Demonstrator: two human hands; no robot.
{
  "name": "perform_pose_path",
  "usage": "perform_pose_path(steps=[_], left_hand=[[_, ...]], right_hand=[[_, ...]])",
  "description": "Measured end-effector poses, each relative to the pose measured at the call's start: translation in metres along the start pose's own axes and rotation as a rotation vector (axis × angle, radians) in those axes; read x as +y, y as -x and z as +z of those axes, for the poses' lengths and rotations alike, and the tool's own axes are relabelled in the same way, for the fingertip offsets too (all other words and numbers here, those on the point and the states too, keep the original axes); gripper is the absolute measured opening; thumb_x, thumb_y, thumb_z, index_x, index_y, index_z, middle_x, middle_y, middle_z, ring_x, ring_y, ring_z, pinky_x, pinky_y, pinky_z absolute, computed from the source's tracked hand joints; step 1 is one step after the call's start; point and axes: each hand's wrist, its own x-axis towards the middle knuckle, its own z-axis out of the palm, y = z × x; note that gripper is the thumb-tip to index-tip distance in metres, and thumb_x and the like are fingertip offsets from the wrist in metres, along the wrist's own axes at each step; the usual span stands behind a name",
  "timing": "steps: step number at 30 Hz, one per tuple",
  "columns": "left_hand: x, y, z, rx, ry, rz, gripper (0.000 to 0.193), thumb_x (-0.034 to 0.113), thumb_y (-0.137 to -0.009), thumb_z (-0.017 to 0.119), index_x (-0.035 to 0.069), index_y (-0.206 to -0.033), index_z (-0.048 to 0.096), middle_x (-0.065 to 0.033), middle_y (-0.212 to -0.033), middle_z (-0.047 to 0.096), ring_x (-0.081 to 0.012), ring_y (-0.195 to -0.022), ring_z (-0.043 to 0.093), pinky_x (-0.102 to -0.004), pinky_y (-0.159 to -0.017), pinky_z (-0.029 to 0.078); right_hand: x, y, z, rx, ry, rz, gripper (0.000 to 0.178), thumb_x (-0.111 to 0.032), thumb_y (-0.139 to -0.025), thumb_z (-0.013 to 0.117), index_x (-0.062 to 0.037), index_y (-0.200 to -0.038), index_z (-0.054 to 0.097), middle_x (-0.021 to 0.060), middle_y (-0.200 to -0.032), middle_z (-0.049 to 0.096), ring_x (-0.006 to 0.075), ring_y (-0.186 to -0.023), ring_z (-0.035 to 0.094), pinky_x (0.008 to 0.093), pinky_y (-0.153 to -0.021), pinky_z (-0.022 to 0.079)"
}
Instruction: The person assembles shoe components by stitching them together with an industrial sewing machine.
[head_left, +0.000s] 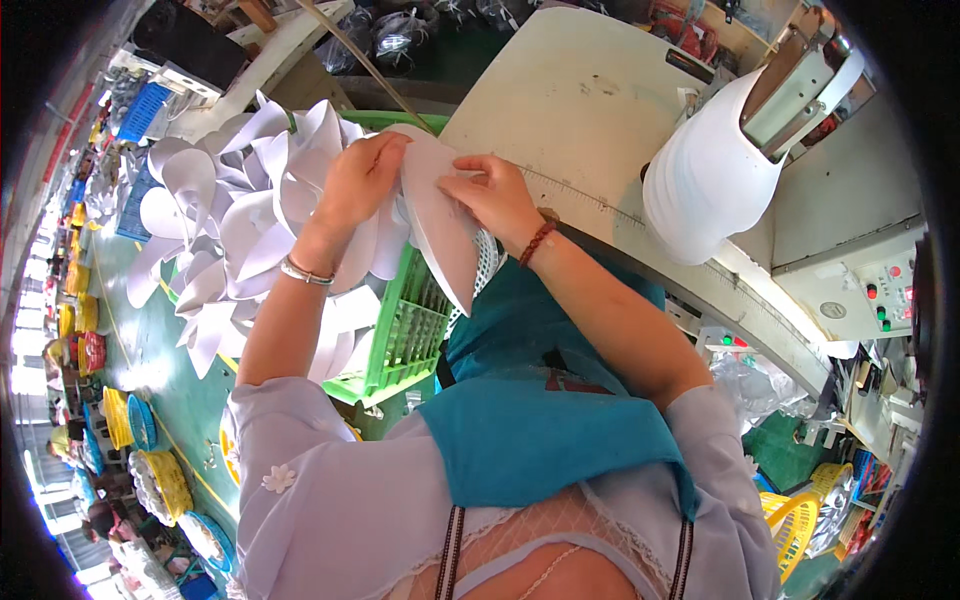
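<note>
Between my hands is a pale white, flat curved sheet piece (432, 215), its pointed lower end hanging down over the crate's edge. My left hand (365, 180) is closed at the piece's upper left edge, fingers bent together. On the other side my right hand (492, 200) pinches the right edge with thumb and fingers. A large heap of similar curled white pieces (240, 215) fills the green plastic crate (405, 320) at my left and spills over its rim. My left forearm crosses in front of the heap.
A worktable (570, 95) with a ruler strip along its edge stands ahead to the right. Stacked white pieces (705, 185) hang on a metal machine arm (800, 90). A control panel (870, 300) with buttons is at far right. Yellow baskets (160, 485) stand on the left floor.
</note>
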Motion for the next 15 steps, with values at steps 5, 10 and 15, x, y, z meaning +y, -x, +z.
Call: perform_pose_path(steps=[5, 10, 15], left_hand=[[-0.026, 0.005, 0.023, 0.113, 0.315, 0.165, 0.033, 0.022, -0.094, 0.038, -0.001, -0.100, 0.061, -0.0149, -0.084, 0.064, -0.0233, -0.080, 0.061, -0.0329, -0.072, 0.046], [-0.033, 0.002, 0.034, 0.197, 0.322, 0.140, 0.024, 0.015, -0.088, 0.047, -0.001, -0.096, 0.063, -0.0149, -0.083, 0.064, -0.0233, -0.078, 0.061, -0.0315, -0.071, 0.047], [0.003, 0.012, 0.028, 0.145, 0.067, 0.206, 0.019, 0.007, -0.083, 0.056, 0.000, -0.099, 0.063, -0.0139, -0.092, 0.063, -0.0194, -0.083, 0.060, -0.0281, -0.076, 0.045]], right_hand=[[-0.010, 0.032, -0.020, 0.025, -0.382, 0.258, 0.042, -0.013, -0.072, 0.070, 0.0049, -0.107, 0.054, 0.0056, -0.074, 0.061, 0.0085, -0.052, 0.055, 0.0215, -0.039, 0.040], [-0.055, 0.081, -0.052, 0.051, -0.468, -0.014, 0.022, -0.005, -0.079, 0.063, -0.0004, -0.099, 0.055, 0.0017, -0.072, 0.058, 0.0064, -0.059, 0.053, 0.0195, -0.049, 0.043], [-0.062, 0.121, -0.070, 0.040, -0.611, 0.012, 0.014, 0.000, -0.080, 0.061, -0.0011, -0.094, 0.056, 0.0008, -0.079, 0.056, 0.0052, -0.064, 0.051, 0.0182, -0.057, 0.043]])
